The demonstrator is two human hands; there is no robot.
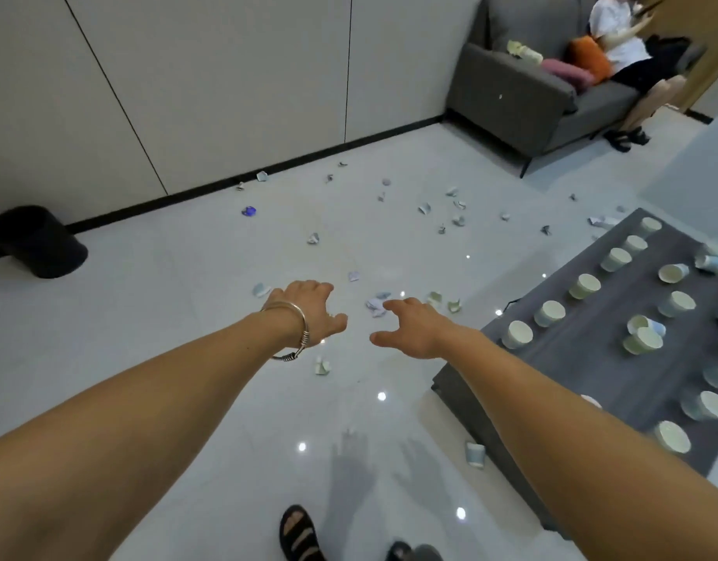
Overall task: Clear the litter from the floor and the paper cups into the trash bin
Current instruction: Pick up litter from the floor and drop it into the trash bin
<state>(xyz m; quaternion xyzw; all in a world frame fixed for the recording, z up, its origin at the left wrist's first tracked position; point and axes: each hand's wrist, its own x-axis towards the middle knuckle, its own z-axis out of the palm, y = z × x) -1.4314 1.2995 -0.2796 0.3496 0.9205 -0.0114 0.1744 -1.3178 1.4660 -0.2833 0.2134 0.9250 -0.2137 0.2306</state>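
Litter at twelve o'clock, paper cups at three, trash bin at nine; left hand, right hand spread, empty.

One view only. Head-worn wide-angle, standing right of the trash bin and well apart from it, facing forward and down across the floor.

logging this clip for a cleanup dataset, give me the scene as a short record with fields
left hand: open, holds nothing, stretched out over the floor
right hand: open, holds nothing, beside the left hand
litter: paper scraps scattered over the floor
paper cups: many on the grey table, most upright, some tipped
trash bin: black, by the wall, far left
background: person seated on grey sofa
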